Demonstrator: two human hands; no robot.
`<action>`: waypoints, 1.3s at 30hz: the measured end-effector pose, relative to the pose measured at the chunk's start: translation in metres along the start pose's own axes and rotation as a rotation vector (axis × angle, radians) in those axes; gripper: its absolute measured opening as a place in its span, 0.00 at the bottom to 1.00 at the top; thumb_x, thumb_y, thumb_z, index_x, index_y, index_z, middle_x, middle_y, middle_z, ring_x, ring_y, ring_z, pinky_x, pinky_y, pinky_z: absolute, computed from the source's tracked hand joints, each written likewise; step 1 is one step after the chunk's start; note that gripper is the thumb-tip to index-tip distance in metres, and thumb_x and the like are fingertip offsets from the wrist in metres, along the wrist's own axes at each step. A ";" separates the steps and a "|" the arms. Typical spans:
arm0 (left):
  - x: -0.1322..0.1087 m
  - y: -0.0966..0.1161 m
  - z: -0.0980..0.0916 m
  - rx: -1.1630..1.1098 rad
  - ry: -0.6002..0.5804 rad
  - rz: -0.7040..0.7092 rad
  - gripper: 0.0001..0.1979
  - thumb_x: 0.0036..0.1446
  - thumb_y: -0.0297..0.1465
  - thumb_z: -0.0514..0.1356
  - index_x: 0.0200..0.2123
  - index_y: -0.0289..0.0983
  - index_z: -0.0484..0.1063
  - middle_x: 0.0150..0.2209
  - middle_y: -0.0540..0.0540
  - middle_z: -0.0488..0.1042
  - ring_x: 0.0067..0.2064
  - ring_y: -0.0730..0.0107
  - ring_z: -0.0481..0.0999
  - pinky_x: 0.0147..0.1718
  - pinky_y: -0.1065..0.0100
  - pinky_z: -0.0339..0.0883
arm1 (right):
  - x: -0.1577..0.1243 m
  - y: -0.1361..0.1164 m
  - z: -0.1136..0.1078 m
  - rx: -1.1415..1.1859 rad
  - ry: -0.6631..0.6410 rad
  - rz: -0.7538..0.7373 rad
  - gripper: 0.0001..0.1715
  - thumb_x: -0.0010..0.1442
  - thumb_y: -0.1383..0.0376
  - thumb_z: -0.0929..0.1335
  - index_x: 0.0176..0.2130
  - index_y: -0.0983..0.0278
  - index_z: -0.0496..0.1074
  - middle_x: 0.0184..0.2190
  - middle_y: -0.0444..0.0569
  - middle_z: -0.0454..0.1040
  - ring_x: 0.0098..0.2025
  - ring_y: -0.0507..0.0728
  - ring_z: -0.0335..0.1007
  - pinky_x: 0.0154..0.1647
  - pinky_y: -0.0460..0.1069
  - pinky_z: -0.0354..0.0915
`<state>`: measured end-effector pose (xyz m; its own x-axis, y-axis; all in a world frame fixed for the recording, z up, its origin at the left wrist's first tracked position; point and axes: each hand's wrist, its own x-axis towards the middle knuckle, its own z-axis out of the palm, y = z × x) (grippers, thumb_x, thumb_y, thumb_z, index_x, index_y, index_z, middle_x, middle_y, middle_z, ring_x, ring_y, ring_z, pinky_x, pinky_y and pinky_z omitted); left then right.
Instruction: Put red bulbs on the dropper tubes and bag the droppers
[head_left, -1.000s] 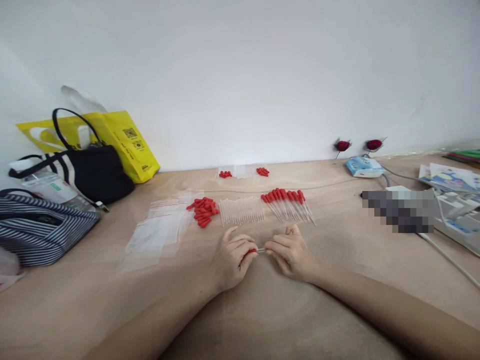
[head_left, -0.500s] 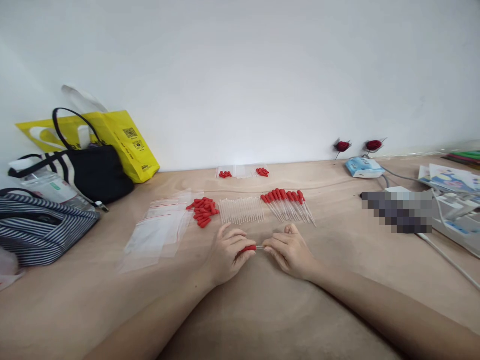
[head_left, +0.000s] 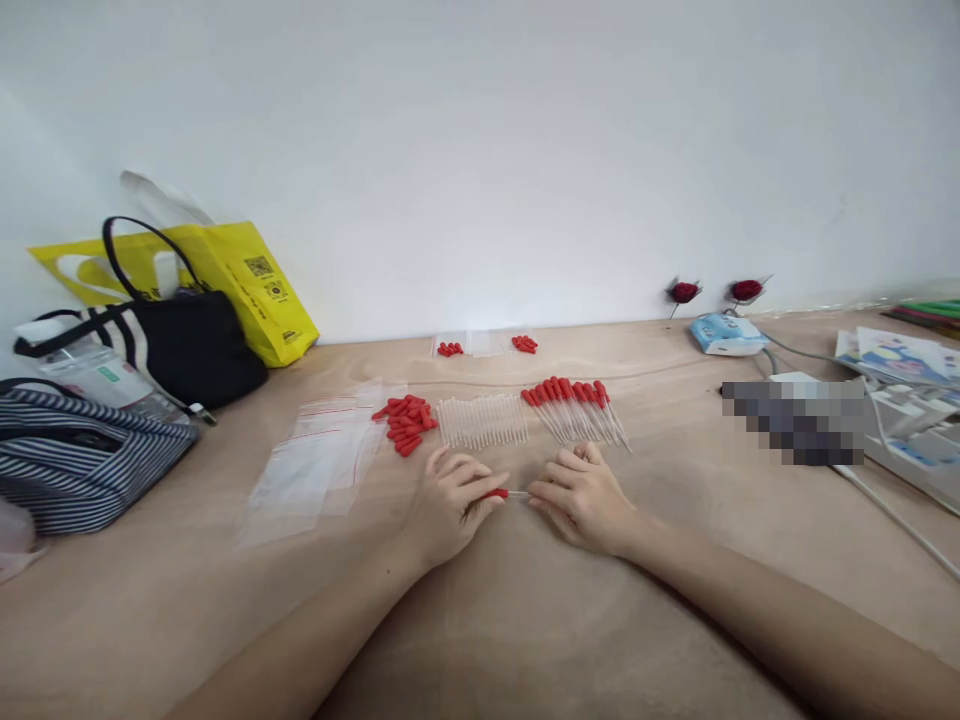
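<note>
Between thumb and fingers, my left hand point(head_left: 448, 508) pinches a red rubber bulb point(head_left: 497, 493). My right hand point(head_left: 589, 505) grips a thin glass dropper tube point(head_left: 518, 494), whose other end meets the bulb. A short stretch of the tube shows between both hands; the rest is hidden by my right fingers. Beyond my left hand lies a pile of loose red bulbs point(head_left: 405, 422). A row of bare glass tubes point(head_left: 482, 421) is laid out beside it. Further right, several droppers with red bulbs fitted point(head_left: 576, 408) lie fanned out on the table.
Clear zip bags point(head_left: 300, 485) lie flat on the left. A small bag set with red bulbs point(head_left: 450, 349) rests by the wall. Bags point(head_left: 202, 345) crowd the left edge. A blue tissue pack point(head_left: 727, 335), a white cable point(head_left: 896, 515) and papers point(head_left: 904, 355) are at right.
My left fingers have shifted on the red bulb, with the forefinger and thumb now spread wider at their tips. The right hand keeps its hold on the tube, almost unmoved.
</note>
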<state>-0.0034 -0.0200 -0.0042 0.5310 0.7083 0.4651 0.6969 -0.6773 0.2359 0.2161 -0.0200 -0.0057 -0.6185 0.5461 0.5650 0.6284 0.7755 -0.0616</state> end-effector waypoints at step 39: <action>0.004 -0.049 -0.023 0.411 0.219 -0.446 0.07 0.49 0.35 0.60 0.33 0.40 0.69 0.37 0.45 0.71 0.41 0.56 0.67 0.39 0.58 0.56 | 0.063 0.037 0.033 -0.161 -0.116 0.826 0.16 0.55 0.56 0.60 0.30 0.63 0.71 0.28 0.49 0.75 0.34 0.57 0.68 0.41 0.54 0.44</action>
<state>-0.0465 0.0109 0.0057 0.0668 0.8178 0.5716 0.9789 -0.1647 0.1212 0.1844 0.0533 0.0010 0.0297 0.9531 0.3013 0.9536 0.0634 -0.2943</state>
